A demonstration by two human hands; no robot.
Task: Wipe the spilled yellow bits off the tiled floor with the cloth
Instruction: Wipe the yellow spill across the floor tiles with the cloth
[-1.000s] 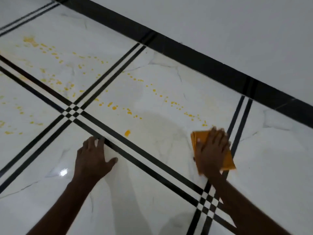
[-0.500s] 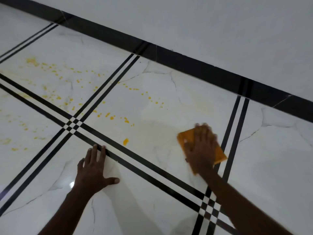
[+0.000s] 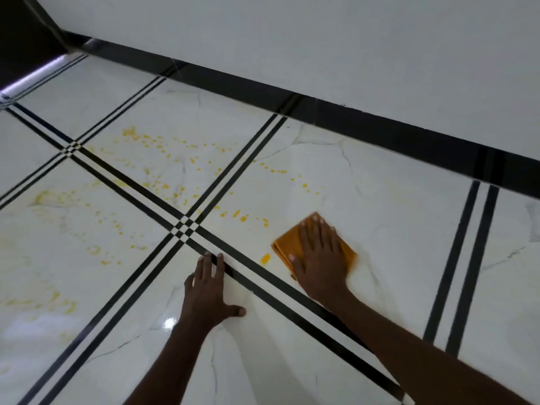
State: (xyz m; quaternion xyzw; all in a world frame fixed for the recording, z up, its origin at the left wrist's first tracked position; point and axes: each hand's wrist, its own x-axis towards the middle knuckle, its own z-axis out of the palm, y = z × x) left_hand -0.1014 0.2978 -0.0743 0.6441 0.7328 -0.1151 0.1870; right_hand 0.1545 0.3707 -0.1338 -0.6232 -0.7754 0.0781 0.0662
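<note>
Home interior: glossy tiled floor [image 3: 380, 182], skirting [image 3: 350, 118]

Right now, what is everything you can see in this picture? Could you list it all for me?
tiled floor: one, glossy white marble-look tiles, fills most of the view.
black double lines: several pairs, black, run between the tiles and cross left of centre.
skirting band: one, black, along the foot of the wall.
wall: one, white, across the top.
yellow bits: many, yellow, scattered over the tiles left of the cloth; fainter smears at far left.
large yellow blob: one, yellow, just left of the cloth.
cloth: one, orange-yellow, folded, flat on the floor under the right hand.
left hand: one, flat on the floor, fingers straight, reaching a black line.
right hand: one, pressing flat on the cloth.
</note>
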